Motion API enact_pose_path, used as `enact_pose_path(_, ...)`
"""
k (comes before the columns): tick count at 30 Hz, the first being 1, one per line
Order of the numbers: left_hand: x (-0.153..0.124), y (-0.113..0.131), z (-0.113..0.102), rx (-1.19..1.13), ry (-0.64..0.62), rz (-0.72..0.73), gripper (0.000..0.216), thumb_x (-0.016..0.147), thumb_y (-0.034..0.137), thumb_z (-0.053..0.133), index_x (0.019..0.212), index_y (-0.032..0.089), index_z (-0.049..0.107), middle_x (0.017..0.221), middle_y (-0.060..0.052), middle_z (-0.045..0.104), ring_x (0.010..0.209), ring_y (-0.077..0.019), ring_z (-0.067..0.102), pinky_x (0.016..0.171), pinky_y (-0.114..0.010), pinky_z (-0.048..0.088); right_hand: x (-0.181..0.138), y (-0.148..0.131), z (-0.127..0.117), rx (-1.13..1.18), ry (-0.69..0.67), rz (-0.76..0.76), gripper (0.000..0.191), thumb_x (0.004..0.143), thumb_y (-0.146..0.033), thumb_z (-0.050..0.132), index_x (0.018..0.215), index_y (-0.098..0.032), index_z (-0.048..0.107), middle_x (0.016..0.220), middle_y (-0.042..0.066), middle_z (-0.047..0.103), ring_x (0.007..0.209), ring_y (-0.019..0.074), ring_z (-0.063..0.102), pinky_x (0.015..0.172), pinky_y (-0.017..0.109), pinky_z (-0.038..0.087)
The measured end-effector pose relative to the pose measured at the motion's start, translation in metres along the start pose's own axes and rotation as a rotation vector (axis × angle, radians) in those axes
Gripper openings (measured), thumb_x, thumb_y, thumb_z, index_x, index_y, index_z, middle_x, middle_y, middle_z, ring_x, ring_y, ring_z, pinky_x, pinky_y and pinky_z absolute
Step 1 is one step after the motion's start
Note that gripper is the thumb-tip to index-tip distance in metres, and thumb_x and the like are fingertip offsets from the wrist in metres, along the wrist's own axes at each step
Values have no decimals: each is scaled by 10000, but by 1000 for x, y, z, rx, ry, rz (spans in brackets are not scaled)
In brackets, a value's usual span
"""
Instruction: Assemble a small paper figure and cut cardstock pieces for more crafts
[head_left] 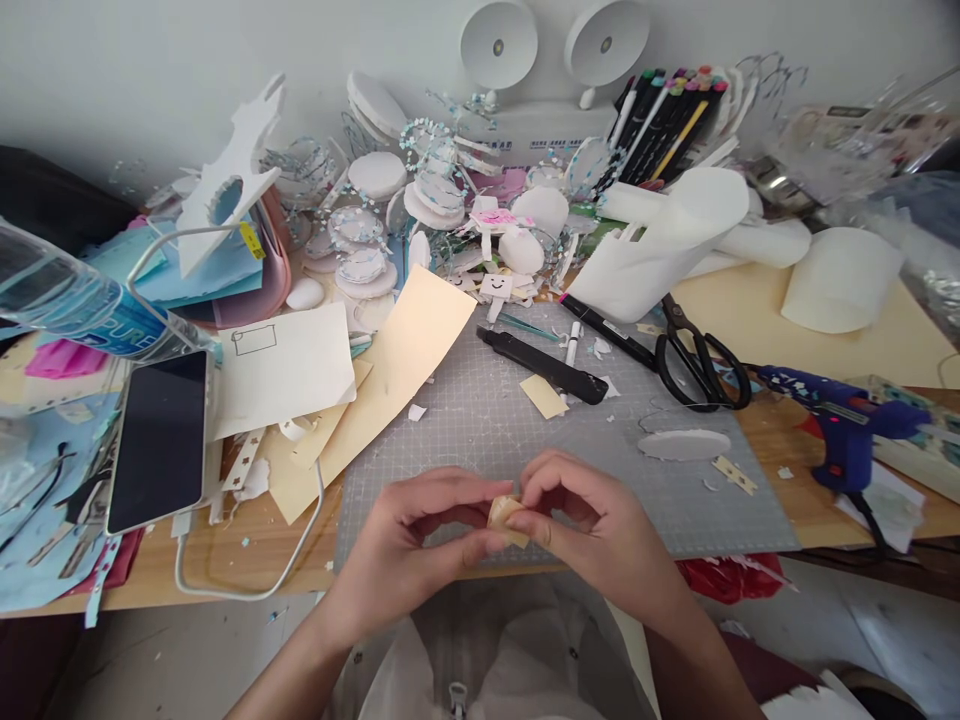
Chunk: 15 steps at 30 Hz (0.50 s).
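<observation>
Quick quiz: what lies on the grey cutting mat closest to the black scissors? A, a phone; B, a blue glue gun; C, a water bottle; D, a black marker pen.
D: the black marker pen lies on the grey cutting mat with its end right beside the scissors, while the other three lie off the mat.

Both hands met at centre, forearms angled in from below. Left hand (420,535) curled, thumb pressed against fingertips. Right hand (592,525) arched over, fingers bent, pinching opposite; fingertips nearly touched.
</observation>
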<state>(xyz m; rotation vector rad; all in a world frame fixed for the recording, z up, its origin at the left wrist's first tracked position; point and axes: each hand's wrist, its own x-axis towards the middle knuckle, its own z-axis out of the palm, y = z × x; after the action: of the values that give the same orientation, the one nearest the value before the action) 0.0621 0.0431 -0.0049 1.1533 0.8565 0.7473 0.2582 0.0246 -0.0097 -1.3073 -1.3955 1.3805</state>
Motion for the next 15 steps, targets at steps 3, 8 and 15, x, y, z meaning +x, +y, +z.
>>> enact_pose_path(3, -1, 2, 1, 154, 38, 112, 288, 848, 144, 695, 1103, 267, 748, 978, -48, 732, 904, -153, 669, 781, -221, 540, 0, 1, 2, 1, 15, -35, 176, 868, -337, 679, 757, -224, 602, 782, 1, 592, 744, 146, 575, 656, 267, 466)
enact_pose_path(8, 0, 1, 3, 168, 11, 133, 294, 875, 145, 662, 1132, 272, 724, 994, -42, 710, 913, -151, 661, 791, -232, 548, 0, 4, 6, 11, 36, -86, 111, 883, -300, 666, 801, -236, 629, 796, -1, 592, 738, 142, 564, 650, 265, 459)
enact_pose_path(15, 3, -7, 8, -74, 169, 9, 136, 857, 154, 696, 964, 233, 723, 904, 2, 739, 840, -117, 699, 775, -191, 566, -1, 6, 7, -39, 52, -203, 111, 902, -247, 631, 1003, -283, 659, 895, 5, 583, 793, 137, 556, 684, 257, 477)
